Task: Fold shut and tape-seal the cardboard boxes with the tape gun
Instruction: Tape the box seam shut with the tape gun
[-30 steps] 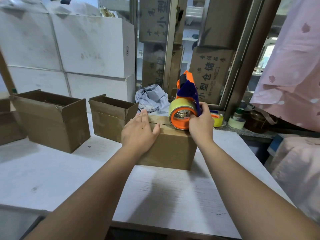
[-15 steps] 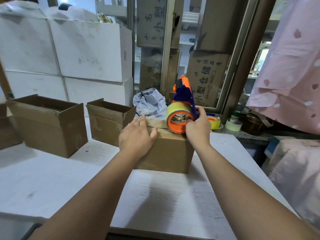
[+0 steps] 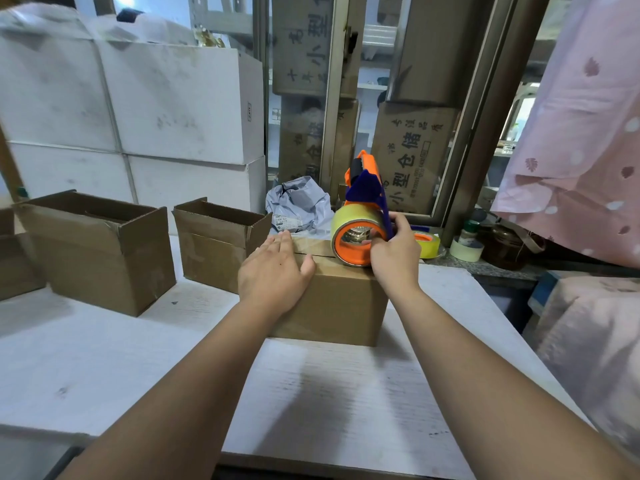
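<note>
1 closed brown cardboard box point(image 3: 332, 299) is being pressed under the straight, joined fingers of the left hand point(image 3: 275, 275). 1 orange-and-blue plastic tape gun point(image 3: 363, 192), resting on the box top just right of those fingertips, is being gripped by the curled right hand point(image 3: 394, 252). 2 fully visible open brown cardboard boxes point(image 3: 221, 244) are being kept left of the fingers.

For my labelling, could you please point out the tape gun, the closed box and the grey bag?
tape gun point(image 3: 367, 192), head view, on its blue body
closed box point(image 3: 346, 303), head view, front face
grey bag point(image 3: 298, 202), head view, crumpled middle

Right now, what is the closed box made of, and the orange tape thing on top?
The box: brown cardboard, matte, with creased edges. The tape gun: probably hard plastic, smooth orange and blue, shiny. Its roll looks like glossy yellowish plastic tape.
</note>
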A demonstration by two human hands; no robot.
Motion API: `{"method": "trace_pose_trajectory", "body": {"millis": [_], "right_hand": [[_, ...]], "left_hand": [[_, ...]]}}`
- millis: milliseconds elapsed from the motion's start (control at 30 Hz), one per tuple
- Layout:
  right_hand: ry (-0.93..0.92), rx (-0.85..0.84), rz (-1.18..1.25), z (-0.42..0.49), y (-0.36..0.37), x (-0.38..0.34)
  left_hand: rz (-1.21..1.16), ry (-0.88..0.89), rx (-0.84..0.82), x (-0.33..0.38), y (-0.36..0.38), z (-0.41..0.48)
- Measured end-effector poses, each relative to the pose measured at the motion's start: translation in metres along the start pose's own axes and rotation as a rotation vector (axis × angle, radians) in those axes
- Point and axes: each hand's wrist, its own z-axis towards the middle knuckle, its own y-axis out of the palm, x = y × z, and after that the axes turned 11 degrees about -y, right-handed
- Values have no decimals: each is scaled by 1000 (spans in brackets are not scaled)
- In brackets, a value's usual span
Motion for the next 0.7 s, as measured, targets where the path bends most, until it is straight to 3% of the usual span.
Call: {"method": "trace_pose_trajectory", "body": {"millis": [233,533,700], "right_hand": [[-12,-62,-84,8,-4,-3],[-282,-201,-446,14,-29,-22],[-269,-256,-571,21,-42,-19]], "left_hand": [[-23,-10,-24,0,-1,2],[-18,15,-50,-4,3,5],[-19,38,-89,-4,-2,4]]}}
